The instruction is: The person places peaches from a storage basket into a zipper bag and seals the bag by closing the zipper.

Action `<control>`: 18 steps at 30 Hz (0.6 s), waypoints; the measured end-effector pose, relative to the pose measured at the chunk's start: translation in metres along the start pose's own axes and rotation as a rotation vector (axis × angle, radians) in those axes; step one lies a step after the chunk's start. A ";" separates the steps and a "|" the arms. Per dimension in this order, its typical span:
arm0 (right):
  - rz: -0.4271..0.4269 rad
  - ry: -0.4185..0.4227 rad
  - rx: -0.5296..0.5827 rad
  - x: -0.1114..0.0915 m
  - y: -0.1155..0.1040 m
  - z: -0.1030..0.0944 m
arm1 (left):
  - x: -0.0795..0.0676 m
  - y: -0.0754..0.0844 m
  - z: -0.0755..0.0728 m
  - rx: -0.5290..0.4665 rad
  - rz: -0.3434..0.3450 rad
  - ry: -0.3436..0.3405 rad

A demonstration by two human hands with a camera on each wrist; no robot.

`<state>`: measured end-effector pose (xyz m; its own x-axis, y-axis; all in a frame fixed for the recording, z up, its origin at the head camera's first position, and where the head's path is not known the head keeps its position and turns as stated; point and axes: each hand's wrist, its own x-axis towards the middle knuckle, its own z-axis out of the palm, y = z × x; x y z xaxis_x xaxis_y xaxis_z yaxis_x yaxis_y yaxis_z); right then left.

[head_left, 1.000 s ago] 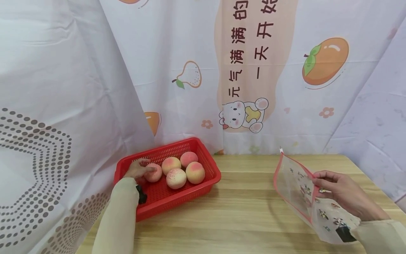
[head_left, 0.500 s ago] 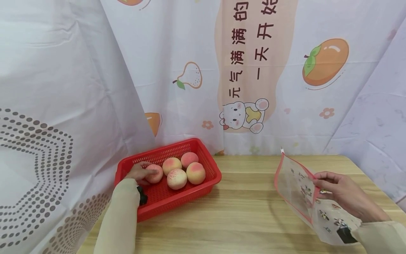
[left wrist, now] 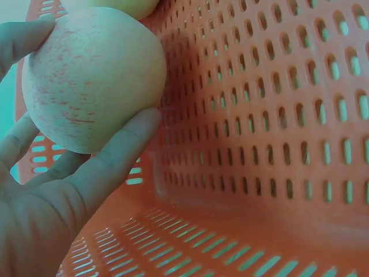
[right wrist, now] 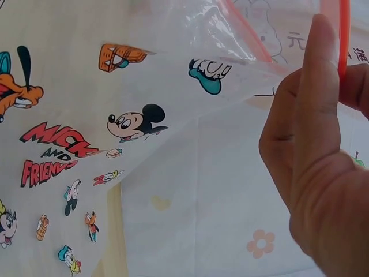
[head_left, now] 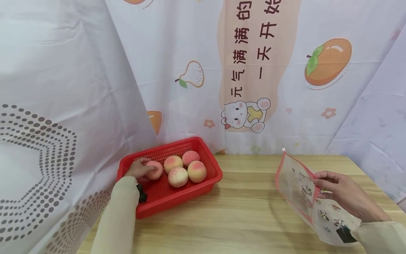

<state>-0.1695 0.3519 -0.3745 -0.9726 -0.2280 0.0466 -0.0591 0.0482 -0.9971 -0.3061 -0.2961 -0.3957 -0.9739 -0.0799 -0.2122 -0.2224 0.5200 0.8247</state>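
Right hand (head_left: 344, 192) on bag (right wrist: 86, 109) ("FRIENDS")

Left hand (head_left: 137, 169): fingers (left wrist: 117, 154) spread and curved in a grip.
Left arm (head_left: 118, 215): sleeved, stretched forward.
Right hand (head_left: 342, 192): thumb and fingers held in a pinch.
Right arm (head_left: 382, 234): sleeved, angled inward, apart from the left.

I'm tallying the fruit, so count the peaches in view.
5, all in the red basket: one peach held by the left hand, a second beside it, a third farthest back, a fourth nearest, a fifth rightmost. The hand may hide more.
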 end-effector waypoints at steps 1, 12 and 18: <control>-0.001 0.001 -0.002 0.000 0.000 0.000 | -0.001 0.001 -0.001 0.001 0.007 0.006; -0.012 -0.006 0.010 -0.001 0.000 0.001 | -0.011 0.011 -0.007 -0.039 0.029 0.042; -0.014 -0.012 0.005 -0.003 0.001 0.001 | -0.015 0.017 -0.010 -0.050 0.098 0.024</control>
<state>-0.1668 0.3514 -0.3757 -0.9690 -0.2398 0.0595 -0.0713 0.0405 -0.9966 -0.2959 -0.2945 -0.3736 -0.9918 -0.0513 -0.1170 -0.1272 0.4831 0.8663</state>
